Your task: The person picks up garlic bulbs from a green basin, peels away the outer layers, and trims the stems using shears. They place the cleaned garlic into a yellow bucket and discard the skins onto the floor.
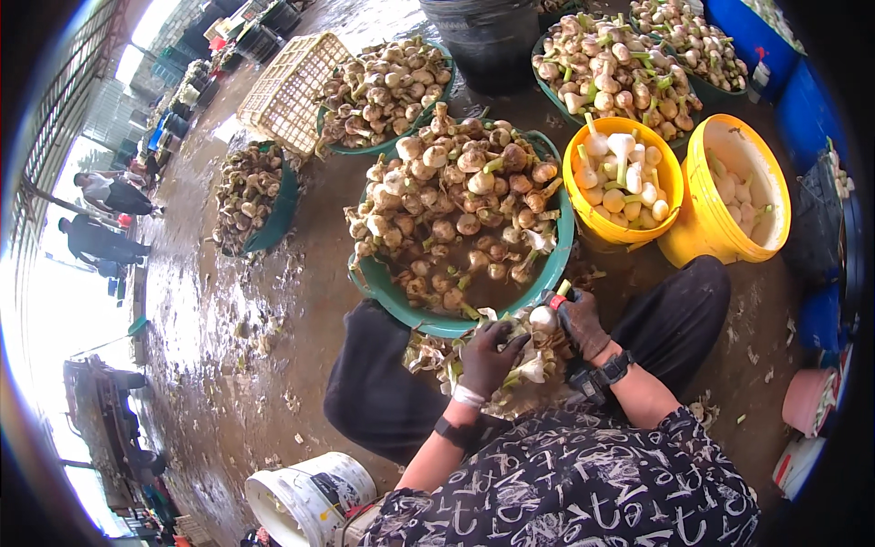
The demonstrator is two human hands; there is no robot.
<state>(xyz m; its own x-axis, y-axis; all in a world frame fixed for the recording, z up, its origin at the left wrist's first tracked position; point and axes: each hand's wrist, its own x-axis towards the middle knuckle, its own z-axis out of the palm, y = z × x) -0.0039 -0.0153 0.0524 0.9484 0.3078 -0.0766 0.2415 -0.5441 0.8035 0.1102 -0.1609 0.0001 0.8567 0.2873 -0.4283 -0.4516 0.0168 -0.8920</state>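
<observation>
My right hand (583,325), in a dark glove, is closed on a peeled white garlic bulb (543,318) with a green stem end showing above the fingers. Something small and red (556,301) shows at those fingers; I cannot make out what it is. My left hand (492,357), also gloved, hovers just left of the bulb, fingers curled and apart, with nothing visible in it. Under both hands lie garlic skins and leaves (530,368). Right in front stands a green tub (558,260) heaped with unpeeled garlic bulbs (456,187) over brown water.
A yellow bucket (597,232) of peeled garlic and a tilted yellow bucket (697,205) stand at the right. Further tubs of garlic (611,68), a black bin (483,41) and a tipped crate (293,91) are beyond. A white bucket (333,488) lies behind left on the wet floor (228,337).
</observation>
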